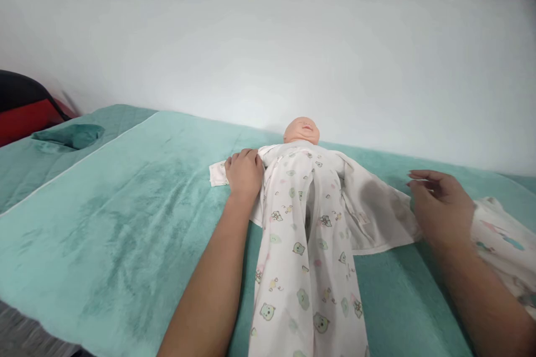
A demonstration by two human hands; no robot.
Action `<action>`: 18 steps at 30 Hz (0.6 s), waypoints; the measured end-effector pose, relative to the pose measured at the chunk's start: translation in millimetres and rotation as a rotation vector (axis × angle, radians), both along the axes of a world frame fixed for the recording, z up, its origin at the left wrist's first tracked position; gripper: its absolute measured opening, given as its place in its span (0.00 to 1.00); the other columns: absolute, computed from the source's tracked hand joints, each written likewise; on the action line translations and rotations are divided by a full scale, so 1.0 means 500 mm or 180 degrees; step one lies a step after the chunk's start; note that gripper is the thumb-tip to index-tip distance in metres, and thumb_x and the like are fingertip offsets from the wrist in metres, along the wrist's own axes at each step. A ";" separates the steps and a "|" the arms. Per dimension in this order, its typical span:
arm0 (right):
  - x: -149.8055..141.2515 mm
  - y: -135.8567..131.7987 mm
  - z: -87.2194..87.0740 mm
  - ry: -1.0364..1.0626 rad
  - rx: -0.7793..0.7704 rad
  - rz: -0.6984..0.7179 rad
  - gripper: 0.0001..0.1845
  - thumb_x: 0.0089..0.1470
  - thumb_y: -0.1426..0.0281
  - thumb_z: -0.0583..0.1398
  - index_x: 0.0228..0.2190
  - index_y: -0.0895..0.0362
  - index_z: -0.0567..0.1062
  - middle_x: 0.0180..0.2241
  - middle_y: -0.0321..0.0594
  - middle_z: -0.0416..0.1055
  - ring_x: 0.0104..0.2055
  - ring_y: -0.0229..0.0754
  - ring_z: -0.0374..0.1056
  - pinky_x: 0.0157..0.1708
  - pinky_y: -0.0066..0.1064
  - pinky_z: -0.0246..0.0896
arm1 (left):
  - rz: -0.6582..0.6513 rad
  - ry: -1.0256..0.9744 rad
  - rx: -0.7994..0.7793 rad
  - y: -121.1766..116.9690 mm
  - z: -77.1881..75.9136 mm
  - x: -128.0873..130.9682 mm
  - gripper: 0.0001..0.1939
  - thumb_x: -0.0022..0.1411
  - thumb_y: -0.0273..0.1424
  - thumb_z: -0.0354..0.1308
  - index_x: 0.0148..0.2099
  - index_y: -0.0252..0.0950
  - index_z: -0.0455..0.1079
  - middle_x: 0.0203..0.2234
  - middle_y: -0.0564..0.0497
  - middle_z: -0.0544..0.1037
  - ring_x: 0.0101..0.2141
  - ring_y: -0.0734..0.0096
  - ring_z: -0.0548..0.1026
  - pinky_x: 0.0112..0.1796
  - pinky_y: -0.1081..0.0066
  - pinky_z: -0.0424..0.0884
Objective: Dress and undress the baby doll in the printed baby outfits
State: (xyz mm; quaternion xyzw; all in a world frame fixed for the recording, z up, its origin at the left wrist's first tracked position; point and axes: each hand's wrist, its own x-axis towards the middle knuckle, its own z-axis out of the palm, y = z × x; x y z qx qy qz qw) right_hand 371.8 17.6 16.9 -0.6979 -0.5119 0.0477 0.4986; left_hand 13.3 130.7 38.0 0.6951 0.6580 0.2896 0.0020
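Observation:
A baby doll (302,129) lies on its back with its head toward the wall. White printed pants (307,256) are spread lengthwise over its front. Beneath them is a white baby shirt (379,212), its right-hand side laid out flat. My left hand (245,174) is closed over the shirt's left-side sleeve (218,174) by the doll's shoulder; the cuff sticks out past it, and the fingertips are partly hidden. Beyond the shirt's right edge, my right hand (444,203) hovers with fingers loosely bent and a gap between them, holding nothing visible.
A green plush cover (125,217) spreads under everything. Another white printed cloth (505,240) lies at the right, partly behind my right forearm. A dark green folded piece (69,136) and a red and black object (29,111) are at the far left. The white wall (188,56) rises behind.

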 end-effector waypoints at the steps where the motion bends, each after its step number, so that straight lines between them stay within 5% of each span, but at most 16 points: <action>1: -0.037 -0.001 0.026 -0.0221 0.0103 -0.0278 0.11 0.61 0.57 0.57 0.44 0.37 0.74 0.44 0.44 0.72 0.46 0.59 0.69 0.46 0.55 0.59 | -0.0027 -0.0013 0.0021 0.002 -0.004 0.000 0.18 0.69 0.30 0.44 0.46 0.42 0.75 0.47 0.46 0.79 0.49 0.55 0.73 0.54 0.54 0.61; 5: -0.219 0.045 0.115 -0.0192 0.0257 0.0898 0.09 0.59 0.63 0.59 0.42 0.45 0.75 0.44 0.40 0.75 0.47 0.53 0.71 0.47 0.47 0.64 | -0.0265 -0.0021 0.0065 0.005 -0.017 0.000 0.19 0.68 0.41 0.50 0.56 0.43 0.71 0.52 0.44 0.76 0.53 0.46 0.70 0.58 0.43 0.55; 10: -0.415 0.200 0.157 -0.1373 -0.0578 0.2258 0.10 0.57 0.70 0.57 0.40 0.53 0.76 0.45 0.43 0.76 0.47 0.51 0.70 0.44 0.42 0.63 | -0.0231 0.0047 0.0002 0.006 -0.021 -0.006 0.16 0.69 0.37 0.49 0.54 0.43 0.71 0.52 0.45 0.77 0.52 0.48 0.70 0.56 0.46 0.57; 14: -0.474 0.301 0.147 -0.2482 -0.1304 0.2351 0.03 0.49 0.74 0.62 0.30 0.56 0.75 0.39 0.50 0.74 0.38 0.50 0.69 0.32 0.37 0.57 | -0.0127 0.0041 -0.0071 0.011 -0.015 -0.012 0.14 0.69 0.30 0.45 0.44 0.40 0.73 0.46 0.45 0.78 0.48 0.51 0.73 0.50 0.52 0.63; 18: -0.458 0.323 0.135 -0.2443 -0.1477 0.2180 0.08 0.46 0.72 0.65 0.33 0.55 0.74 0.40 0.47 0.73 0.32 0.45 0.66 0.28 0.34 0.52 | -0.0048 -0.0065 -0.0190 0.019 -0.009 -0.022 0.15 0.68 0.28 0.44 0.40 0.37 0.73 0.43 0.43 0.78 0.45 0.53 0.74 0.45 0.57 0.65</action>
